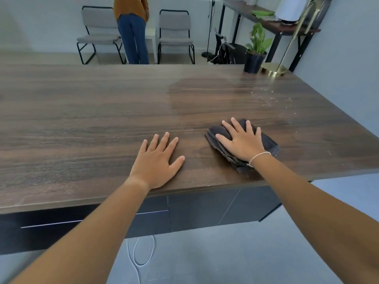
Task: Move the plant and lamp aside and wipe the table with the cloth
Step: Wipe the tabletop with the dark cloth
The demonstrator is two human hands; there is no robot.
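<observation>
A dark grey folded cloth (270,143) lies near the front edge of the dark wooden table (102,111). My right hand (241,141) presses flat on top of it, fingers spread. My left hand (159,160) rests flat on the bare wood to the left of the cloth, holding nothing. At the far right corner stand a green plant in a black pot (255,56) and, right beside it, a brass lamp (274,68) whose thin stem leans up to the right. A wet sheen and small droplets (270,97) mark the wood in front of them.
Beyond the table's far edge stand two grey chairs (174,31) and a person (133,27). A dark side table (266,19) with items is at the back right. Drawers sit under the table front, and a white cable (139,255) lies on the floor.
</observation>
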